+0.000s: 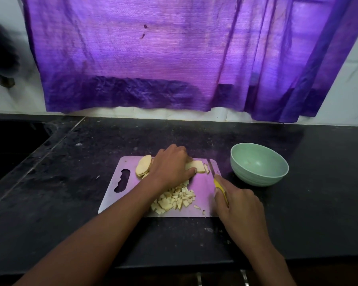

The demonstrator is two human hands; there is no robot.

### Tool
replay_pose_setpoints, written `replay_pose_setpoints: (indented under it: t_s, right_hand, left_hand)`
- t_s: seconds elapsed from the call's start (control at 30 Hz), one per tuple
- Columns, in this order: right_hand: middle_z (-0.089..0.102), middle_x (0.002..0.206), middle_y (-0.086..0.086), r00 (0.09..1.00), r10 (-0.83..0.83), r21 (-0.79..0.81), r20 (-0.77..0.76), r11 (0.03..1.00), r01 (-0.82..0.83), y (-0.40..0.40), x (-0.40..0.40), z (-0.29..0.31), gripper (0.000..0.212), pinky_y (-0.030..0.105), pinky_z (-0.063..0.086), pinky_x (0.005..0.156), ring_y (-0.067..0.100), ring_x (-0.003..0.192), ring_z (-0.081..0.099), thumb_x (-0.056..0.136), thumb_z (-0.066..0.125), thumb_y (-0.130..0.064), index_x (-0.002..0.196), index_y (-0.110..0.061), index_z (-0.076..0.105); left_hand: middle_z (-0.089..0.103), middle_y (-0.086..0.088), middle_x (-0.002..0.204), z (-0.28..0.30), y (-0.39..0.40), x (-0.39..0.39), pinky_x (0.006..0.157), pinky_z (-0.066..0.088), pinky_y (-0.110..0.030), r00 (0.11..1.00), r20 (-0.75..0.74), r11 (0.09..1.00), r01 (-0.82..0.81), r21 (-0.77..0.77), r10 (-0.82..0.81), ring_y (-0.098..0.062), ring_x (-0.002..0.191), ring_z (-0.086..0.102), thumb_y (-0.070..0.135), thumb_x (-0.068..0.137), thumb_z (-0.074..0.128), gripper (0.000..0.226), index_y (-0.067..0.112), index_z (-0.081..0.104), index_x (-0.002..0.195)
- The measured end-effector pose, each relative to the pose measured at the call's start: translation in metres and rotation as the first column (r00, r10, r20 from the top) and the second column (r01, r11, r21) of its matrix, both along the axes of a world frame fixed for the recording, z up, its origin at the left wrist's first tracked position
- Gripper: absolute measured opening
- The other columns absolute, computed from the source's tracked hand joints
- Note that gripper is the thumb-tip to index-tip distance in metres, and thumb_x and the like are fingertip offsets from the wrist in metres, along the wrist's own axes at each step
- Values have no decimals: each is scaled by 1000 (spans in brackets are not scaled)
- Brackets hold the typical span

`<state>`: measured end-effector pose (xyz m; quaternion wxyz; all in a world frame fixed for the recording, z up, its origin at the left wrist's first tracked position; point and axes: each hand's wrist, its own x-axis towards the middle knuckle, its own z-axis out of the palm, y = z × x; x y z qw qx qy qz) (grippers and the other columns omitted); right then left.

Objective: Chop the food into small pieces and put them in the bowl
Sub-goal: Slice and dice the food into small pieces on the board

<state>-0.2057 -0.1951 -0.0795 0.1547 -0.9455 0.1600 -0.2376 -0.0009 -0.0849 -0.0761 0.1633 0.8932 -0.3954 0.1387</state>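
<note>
A black countertop (70, 203) (dusty) carries a cutting board (203, 188) and green bowl (259, 165).

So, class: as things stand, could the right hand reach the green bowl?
Probably yes: the right hand grips the knife, and only bare countertop lies between it and the green bowl.

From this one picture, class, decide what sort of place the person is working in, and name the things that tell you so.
Most likely a home kitchen. A dark stone countertop carries a pale cutting board with a handle slot, diced pale food and a light green bowl; white wall tiles rise behind it.
</note>
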Motion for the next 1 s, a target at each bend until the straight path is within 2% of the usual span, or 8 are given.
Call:
replay_pose_setpoints:
  t_s: [0.13, 0.23, 0.33, 0.5, 0.63, 0.77, 1.0]
  right_hand:
    - [68, 90, 9, 998, -19, -22, -66, 1000, 18, 0, 19, 5, 48, 41, 46, 69, 34, 85, 64, 103, 42, -39, 151, -40, 43]
    - [68, 94, 11, 994, -10, -57, -109, 998, 4, 1, 29, 6, 49, 41, 44, 69, 36, 88, 64, 103, 40, -39, 152, -39, 43]
    - [68, 97, 12, 990, -17, -93, -140, 996, 4, 2, 31, 6, 46, 41, 44, 70, 36, 90, 64, 103, 39, -39, 149, -38, 44]
    - [66, 100, 10, 987, 10, -61, -160, 998, -20, 4, 31, 8, 43, 40, 44, 71, 34, 92, 63, 104, 41, -36, 146, -37, 48]
    - [63, 108, 9, 981, 0, -65, -193, 998, -13, 8, 34, 12, 41, 37, 38, 71, 31, 97, 62, 106, 40, -34, 147, -35, 48]
    - [64, 108, 9, 981, -17, -52, -194, 999, 7, 10, 31, 11, 42, 40, 45, 76, 33, 98, 63, 106, 41, -36, 147, -36, 47]
    - [65, 106, 7, 983, -19, -68, -182, 998, 7, 13, 14, 7, 44, 40, 41, 74, 33, 97, 63, 106, 38, -40, 150, -38, 43]
  left_hand:
    - [67, 8, 118, -1, -1, -1, 88, 44, -39, 1000, 9, 1000, 8, -5, -8, -14, 109, 56, 60, 95, 66, 50, 26, 74, 132]
    - [68, 9, 116, -3, -2, 0, 85, 47, -39, 1000, 16, 1000, -7, -7, 7, -14, 107, 56, 61, 94, 65, 51, 25, 75, 128]
    - [68, 8, 116, -5, -3, 2, 86, 47, -39, 1000, 15, 1000, -3, -3, 3, -15, 107, 56, 62, 95, 65, 51, 24, 75, 128]
    - [67, 7, 115, -7, -5, 1, 86, 48, -36, 1000, 6, 1000, 8, -22, -8, -14, 106, 56, 60, 95, 67, 50, 21, 75, 126]
    - [67, 7, 112, -8, -6, 1, 83, 46, -35, 1000, 15, 1000, -3, -24, 3, -14, 104, 56, 61, 94, 67, 51, 21, 76, 123]
    - [68, 8, 110, -10, -6, 1, 85, 53, -39, 998, 26, 999, -52, -17, 52, -14, 101, 57, 64, 91, 66, 52, 22, 76, 119]
    - [69, 7, 109, -7, -7, -2, 84, 56, -40, 997, 39, 998, -67, -10, 68, -14, 99, 59, 63, 91, 68, 49, 22, 79, 116]
